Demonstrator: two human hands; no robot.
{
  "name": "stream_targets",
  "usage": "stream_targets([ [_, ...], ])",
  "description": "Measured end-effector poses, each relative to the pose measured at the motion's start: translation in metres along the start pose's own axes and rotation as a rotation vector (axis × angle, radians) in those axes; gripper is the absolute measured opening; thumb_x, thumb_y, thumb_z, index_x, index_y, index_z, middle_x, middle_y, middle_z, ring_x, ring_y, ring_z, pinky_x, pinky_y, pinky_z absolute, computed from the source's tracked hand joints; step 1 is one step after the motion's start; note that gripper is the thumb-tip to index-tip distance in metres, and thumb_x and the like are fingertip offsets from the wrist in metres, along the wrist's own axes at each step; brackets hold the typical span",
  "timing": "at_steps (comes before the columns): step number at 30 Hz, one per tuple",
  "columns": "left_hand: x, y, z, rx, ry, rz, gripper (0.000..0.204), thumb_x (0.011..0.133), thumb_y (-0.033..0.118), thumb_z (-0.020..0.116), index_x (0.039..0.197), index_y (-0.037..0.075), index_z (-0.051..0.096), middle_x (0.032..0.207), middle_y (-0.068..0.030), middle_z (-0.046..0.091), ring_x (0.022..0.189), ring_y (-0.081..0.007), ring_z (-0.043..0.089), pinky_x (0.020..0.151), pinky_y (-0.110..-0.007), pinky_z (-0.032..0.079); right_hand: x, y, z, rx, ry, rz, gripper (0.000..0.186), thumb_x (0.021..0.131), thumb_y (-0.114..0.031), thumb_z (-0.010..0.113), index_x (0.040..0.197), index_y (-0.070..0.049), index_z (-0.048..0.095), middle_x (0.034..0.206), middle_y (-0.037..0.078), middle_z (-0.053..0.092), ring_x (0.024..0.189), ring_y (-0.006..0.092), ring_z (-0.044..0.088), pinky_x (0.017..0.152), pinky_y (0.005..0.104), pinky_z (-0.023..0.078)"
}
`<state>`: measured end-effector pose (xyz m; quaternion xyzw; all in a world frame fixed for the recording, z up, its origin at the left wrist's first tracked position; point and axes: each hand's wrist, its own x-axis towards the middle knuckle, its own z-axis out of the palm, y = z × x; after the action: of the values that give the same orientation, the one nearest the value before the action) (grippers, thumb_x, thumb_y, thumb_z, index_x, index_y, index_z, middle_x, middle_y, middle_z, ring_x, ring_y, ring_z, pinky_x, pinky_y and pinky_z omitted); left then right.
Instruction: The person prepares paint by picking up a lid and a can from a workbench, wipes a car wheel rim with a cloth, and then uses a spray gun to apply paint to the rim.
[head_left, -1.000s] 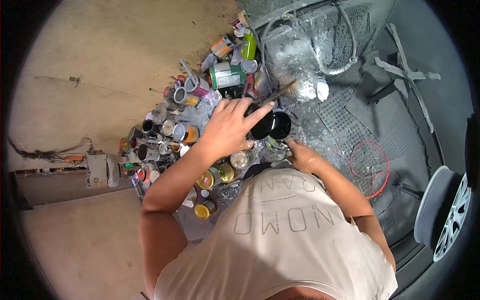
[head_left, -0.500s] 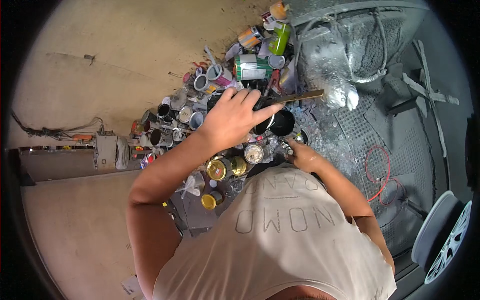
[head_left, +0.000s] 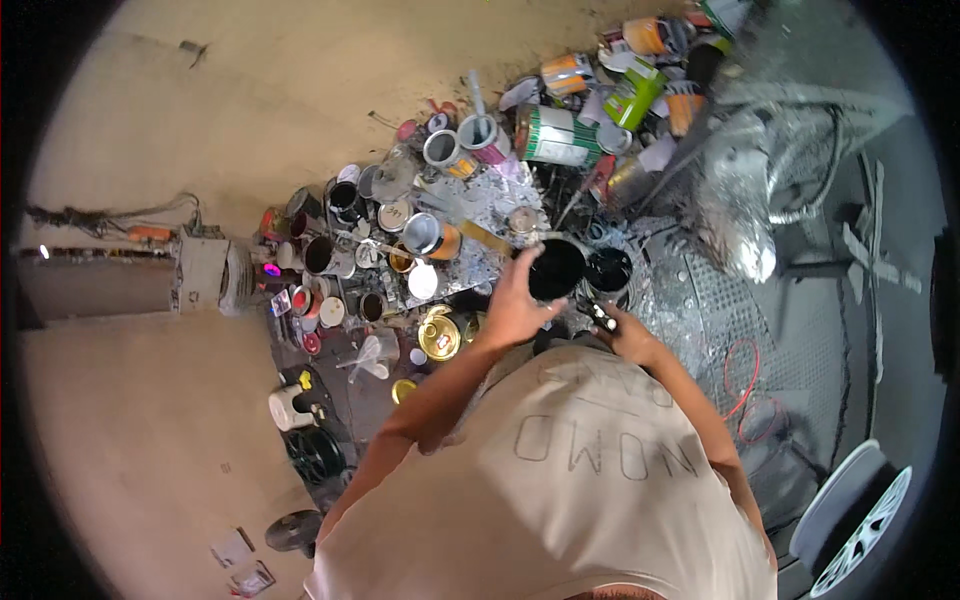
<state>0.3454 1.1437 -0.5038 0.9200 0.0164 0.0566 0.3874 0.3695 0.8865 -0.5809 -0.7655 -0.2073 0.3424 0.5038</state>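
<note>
My left hand (head_left: 518,305) grips the left side of a container of black liquid (head_left: 560,270), with a flat wooden stick (head_left: 480,235) at its fingertips and extending to the upper left. Right of that container is another cup with glossy black contents (head_left: 610,268). My right hand (head_left: 627,335) is closed on a black and silver tool (head_left: 602,318) just below the two containers; much of the tool is hidden. A blue-rimmed orange can (head_left: 430,235) stands left of my left hand, and gold lids (head_left: 440,333) lie below it.
Several paint cans (head_left: 555,135) and cups crowd the paint-splattered surface along a beige wall (head_left: 150,110). A foil-wrapped object (head_left: 740,190) is at upper right. A red hose (head_left: 740,390) coils on grey matting, near a white wheel rim (head_left: 850,515).
My left hand has come down and right onto the container's side, and the stick now points left instead of upper right. The view has shifted, bringing more clutter in at lower left.
</note>
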Motion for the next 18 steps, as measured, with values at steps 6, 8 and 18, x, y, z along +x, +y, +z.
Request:
stream_targets([
  [6,0.003,-0.086,0.026,-0.175,0.014,-0.175,0.091,0.071,0.018,0.093,0.149,0.013,0.046,0.129,-0.0275,0.056,0.122,-0.0451,0.059,0.106,-0.049,0.047,-0.003,0.022,0.015,0.045,-0.103,0.261,0.055,0.097,-0.018,0.074,0.144,0.003,0.054,0.134,0.018,0.069,0.119,0.0224,0.065,0.100,0.0384,0.051],
  [8,0.027,-0.113,0.015,-0.128,0.128,-0.184,0.090,0.069,0.015,0.093,0.147,0.015,0.049,0.132,-0.0269,0.053,0.122,-0.0481,0.056,0.106,-0.051,0.047,-0.012,0.082,0.031,0.076,-0.035,0.306,0.064,0.095,-0.019,0.077,0.150,0.001,0.052,0.133,0.016,0.069,0.104,0.0198,0.069,0.091,0.0368,0.055],
  [18,0.134,-0.260,0.012,0.151,0.501,-0.489,0.089,0.068,0.007,0.091,0.147,0.021,0.052,0.141,-0.0265,0.047,0.130,-0.0501,0.048,0.113,-0.053,0.041,-0.080,0.152,0.014,0.302,0.156,0.519,0.064,0.093,-0.021,0.078,0.150,-0.006,0.052,0.119,0.013,0.069,0.090,0.0146,0.066,0.078,0.0333,0.055],
])
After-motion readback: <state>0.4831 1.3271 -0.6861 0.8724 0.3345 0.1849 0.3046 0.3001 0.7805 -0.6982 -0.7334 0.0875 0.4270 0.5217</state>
